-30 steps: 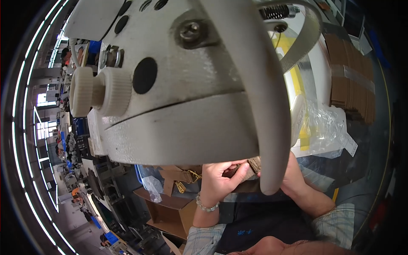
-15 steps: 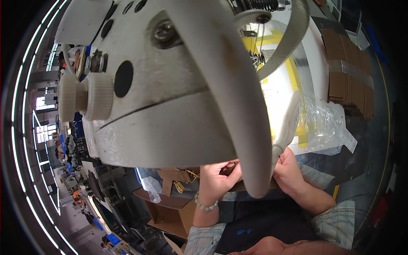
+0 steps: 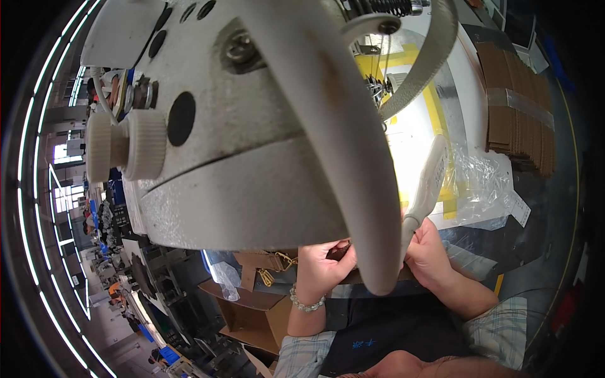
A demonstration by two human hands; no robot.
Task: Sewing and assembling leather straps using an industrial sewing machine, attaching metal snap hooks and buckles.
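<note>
A large off-white sewing machine (image 3: 252, 208) fills the view in front of me, and its curved lever hides the space between my hands. My left hand (image 3: 324, 268), a beaded bracelet at its wrist, has its thumb and fingers closed on a brown flat piece (image 3: 355, 276). On the other side of the lever, my right hand (image 3: 432, 257) is closed at what looks like the same piece, its fingertips partly hidden. Below the machine's lit work area, a white paddle-shaped lever (image 3: 430, 179) comes down close to my right hand. What the piece is cannot be made out.
A bundle of folded cardboard (image 3: 513, 113) stands at far right, near crumpled clear plastic (image 3: 482, 183). Yellow tape (image 3: 433, 110) marks the bright work surface. Gold-coloured chain (image 3: 266, 277) lies left of my left hand, above an open cardboard box (image 3: 249, 315).
Both hands stay almost in place, still closed. My left hand shifts very slightly, and the machine appears slightly displaced in the view.
</note>
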